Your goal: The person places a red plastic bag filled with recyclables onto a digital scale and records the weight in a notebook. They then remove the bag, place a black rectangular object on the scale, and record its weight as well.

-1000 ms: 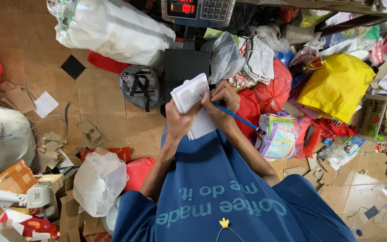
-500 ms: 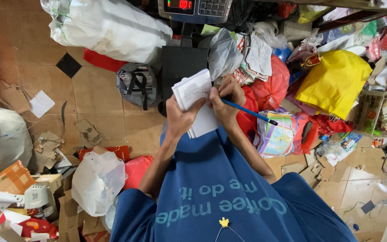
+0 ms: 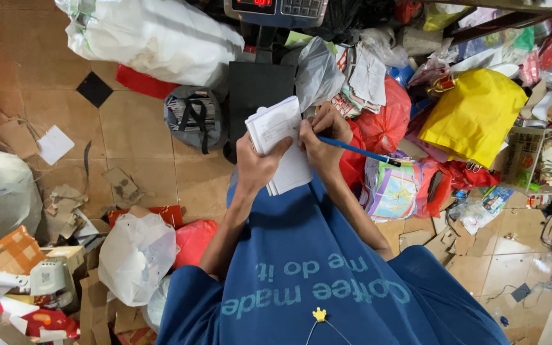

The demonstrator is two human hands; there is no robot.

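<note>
My left hand [image 3: 257, 165] grips a small white notepad [image 3: 281, 142] from below, thumb across its folded-back pages. My right hand [image 3: 322, 139] holds a blue pen [image 3: 359, 152] with its tip on the notepad's right edge; the pen's barrel points out to the right. Both hands are in front of my blue shirt, above a black weighing platform [image 3: 252, 96] on the tiled floor.
A scale display [image 3: 276, 9] stands at the top. Around it are a large white sack [image 3: 154, 38], a grey bag [image 3: 193, 118], a yellow bag [image 3: 471, 115], red bags [image 3: 384, 124], and stacked papers [image 3: 362, 80]. Cardboard scraps and white bags [image 3: 132, 255] lie at the left.
The view has shifted slightly. My right hand with the pen has moved a little across the notepad; my left hand keeps holding the pad in the same place.
</note>
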